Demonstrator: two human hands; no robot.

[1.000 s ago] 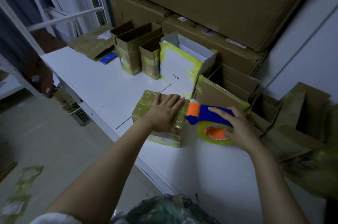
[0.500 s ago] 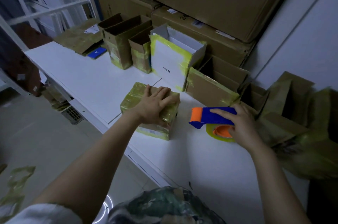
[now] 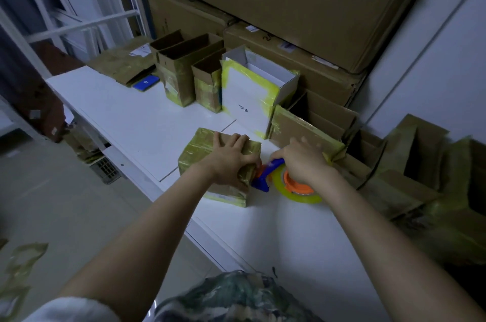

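Step in hand: judged as starting a new strip of tape on the right side of the taped box (image 3: pixel 202 156), with the dispenser's mouth set against it.
Left hand (image 3: pixel 231 161): lies over the box top with fingers pointing away and the thumb bent down over the right edge; it clamps the box in place.
Right hand (image 3: pixel 302 161): wrapped around the handle of the tape dispenser (image 3: pixel 263 182), grasping it firmly.
Taped box: under the left palm, standing on the white table (image 3: pixel 131 116) near its front edge, already wrapped in yellowish tape.
Tape dispenser: just right of the left thumb, its orange roller touching the box's side; the tape roll (image 3: pixel 305 196) hangs below the right wrist.
Beyond the grip: a white carton (image 3: pixel 247 95) and open brown cartons (image 3: pixel 184 71) stand past the fingertips.
Next move: it probably calls for the left thumb to pin the tape end while the right hand draws the dispenser along the box, pressing evenly.
Risk: the light box may slide if the left hand eases.
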